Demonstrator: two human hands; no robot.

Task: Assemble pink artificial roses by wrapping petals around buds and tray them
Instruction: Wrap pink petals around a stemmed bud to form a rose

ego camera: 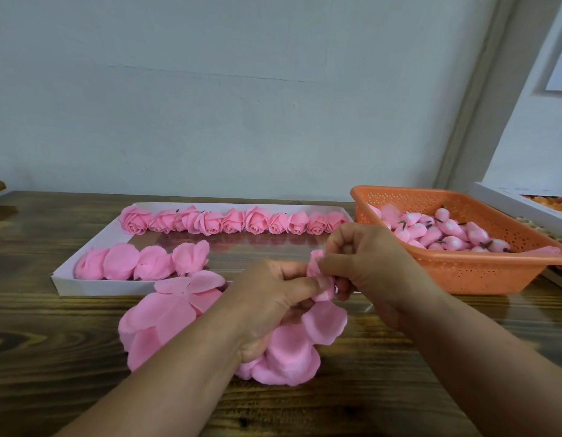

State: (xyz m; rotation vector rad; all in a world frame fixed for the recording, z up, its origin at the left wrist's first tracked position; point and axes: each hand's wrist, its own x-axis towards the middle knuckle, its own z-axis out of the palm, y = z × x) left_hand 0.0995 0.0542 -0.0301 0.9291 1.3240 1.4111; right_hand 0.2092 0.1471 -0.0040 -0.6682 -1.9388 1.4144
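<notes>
Head view of a wooden table (52,342) set against a pale wall (241,89). At centre, the left hand (273,304) and right hand (364,266) meet over a partly wrapped pink rose (319,279). The left hand's fingers curl around the lower part of the flower, its thumb lying across the wrapped petals; loose petals (292,351) of the same flower hang below the hand and spread onto the table. The right hand's thumb and forefinger pinch the upper edge of a petal against the bud, the remaining fingers curled. To the left, just beside the left forearm, lies a pile of flat petal sheets (166,313), overlapping the near wall of a shallow white tray (84,287). Along the tray's far side stands a row of finished roses (235,220); at its near left lies a shorter row of four roses (140,263). To the right, an orange perforated basket (462,272) holds pink buds (446,231) with short dark stems. A second white tray (519,200) is partly visible at the right edge.
</notes>
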